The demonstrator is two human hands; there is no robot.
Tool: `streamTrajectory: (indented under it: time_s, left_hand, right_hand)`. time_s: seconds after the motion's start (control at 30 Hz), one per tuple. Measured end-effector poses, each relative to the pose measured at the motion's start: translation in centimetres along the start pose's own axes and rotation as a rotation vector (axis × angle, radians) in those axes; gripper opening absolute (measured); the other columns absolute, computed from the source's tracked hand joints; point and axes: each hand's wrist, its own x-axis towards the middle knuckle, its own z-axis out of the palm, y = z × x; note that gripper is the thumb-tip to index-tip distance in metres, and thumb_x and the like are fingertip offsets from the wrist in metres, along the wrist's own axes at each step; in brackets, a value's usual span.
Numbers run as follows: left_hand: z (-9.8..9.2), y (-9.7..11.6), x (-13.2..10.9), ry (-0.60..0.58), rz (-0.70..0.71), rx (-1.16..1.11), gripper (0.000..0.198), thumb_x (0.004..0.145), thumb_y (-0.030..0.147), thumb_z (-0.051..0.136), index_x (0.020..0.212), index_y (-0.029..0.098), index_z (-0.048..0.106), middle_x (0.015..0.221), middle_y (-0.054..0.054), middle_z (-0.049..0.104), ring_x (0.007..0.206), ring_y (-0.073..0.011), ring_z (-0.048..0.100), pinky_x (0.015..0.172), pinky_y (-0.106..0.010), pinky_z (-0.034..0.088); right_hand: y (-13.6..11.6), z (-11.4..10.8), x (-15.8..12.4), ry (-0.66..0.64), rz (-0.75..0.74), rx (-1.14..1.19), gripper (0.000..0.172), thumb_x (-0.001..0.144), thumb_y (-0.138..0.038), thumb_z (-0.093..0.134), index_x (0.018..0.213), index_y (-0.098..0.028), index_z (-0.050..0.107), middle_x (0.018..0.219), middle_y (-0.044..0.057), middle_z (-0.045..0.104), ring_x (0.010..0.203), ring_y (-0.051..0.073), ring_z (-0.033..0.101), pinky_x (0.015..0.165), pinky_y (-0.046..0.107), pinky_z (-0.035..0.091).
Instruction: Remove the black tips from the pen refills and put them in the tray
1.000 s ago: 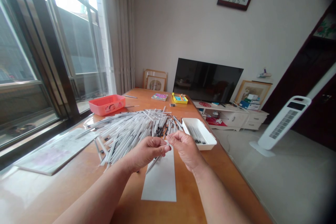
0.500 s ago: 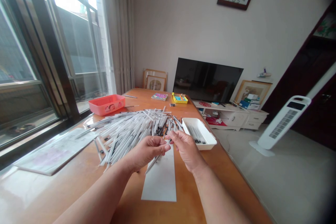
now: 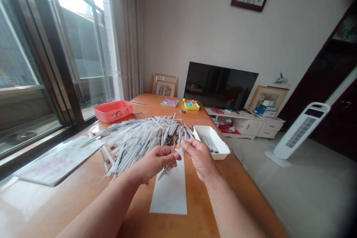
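Note:
My left hand point(image 3: 161, 159) is closed in a pinch around a slim pen point(image 3: 164, 171). Its dark, pointed length slants down and left from under my fingers, above a white paper strip point(image 3: 170, 199). My right hand point(image 3: 199, 156) meets it, thumb and finger pinched on a pale, translucent piece at the pen's upper end. Whether that piece is part of the pen or separate is hard to see. Just beyond my hands spreads a large loose pile of white and clear pens point(image 3: 145, 134), some with black ends. To the right, a white tray point(image 3: 225, 153) holds several black-ended pens.
A red plastic basket point(image 3: 113, 112) stands left behind the pile. Farther back lie a small booklet point(image 3: 169, 103) and a yellow box point(image 3: 191, 105). A flat printed sheet point(image 3: 58, 163) covers the left side. The wooden table's point(image 3: 245, 186) right edge runs beside my right forearm.
The pen's lower end has moved slightly up and to the right. The pale piece between my fingertips shows more now. My hands have barely shifted.

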Motion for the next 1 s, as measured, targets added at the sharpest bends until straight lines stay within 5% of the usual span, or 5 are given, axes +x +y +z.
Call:
streamTrajectory:
  time_s: [0.1, 0.33, 0.63, 1.0]
  left_hand:
    - [-0.1, -0.4, 0.3, 0.059, 0.008, 0.003, 0.039, 0.078, 0.056, 0.073, 0.08, 0.017, 0.07, 0.073, -0.003, 0.064, 0.067, -0.0147, 0.053, 0.064, -0.025, 0.039]
    - [-0.2, -0.2, 0.1, 0.058, 0.001, -0.057, 0.04, 0.079, 0.056, 0.072, 0.085, 0.016, 0.07, 0.075, -0.004, 0.065, 0.07, -0.0158, 0.056, 0.068, -0.027, 0.041]
    - [0.3, -1.7, 1.0, 0.143, 0.101, 0.033, 0.042, 0.076, 0.056, 0.074, 0.072, 0.018, 0.058, 0.06, 0.005, 0.047, 0.054, -0.0085, 0.037, 0.053, -0.023, 0.026]
    - [0.4, -1.0, 0.5, 0.15, 0.116, 0.074, 0.04, 0.079, 0.055, 0.072, 0.074, 0.017, 0.058, 0.063, 0.004, 0.049, 0.057, -0.0091, 0.038, 0.054, -0.023, 0.028]
  right_hand:
    - [0.3, 0.1, 0.1, 0.056, 0.025, 0.001, 0.04, 0.079, -0.055, 0.075, 0.067, -0.019, 0.061, 0.061, -0.003, 0.052, 0.061, 0.013, 0.043, 0.064, 0.028, 0.035]
    - [0.2, -0.2, 0.2, 0.011, 0.03, 0.032, 0.039, 0.082, -0.057, 0.069, 0.091, -0.019, 0.075, 0.088, 0.006, 0.07, 0.077, 0.018, 0.057, 0.064, 0.029, 0.038]
    - [1.3, 0.1, 0.4, 0.098, -0.057, -0.073, 0.038, 0.082, -0.054, 0.072, 0.069, -0.018, 0.064, 0.067, -0.001, 0.061, 0.068, 0.015, 0.05, 0.071, 0.03, 0.039]
    - [1.0, 0.3, 0.2, 0.092, -0.097, -0.166, 0.042, 0.087, -0.057, 0.065, 0.068, -0.019, 0.062, 0.064, 0.0, 0.059, 0.065, 0.015, 0.049, 0.067, 0.029, 0.039]
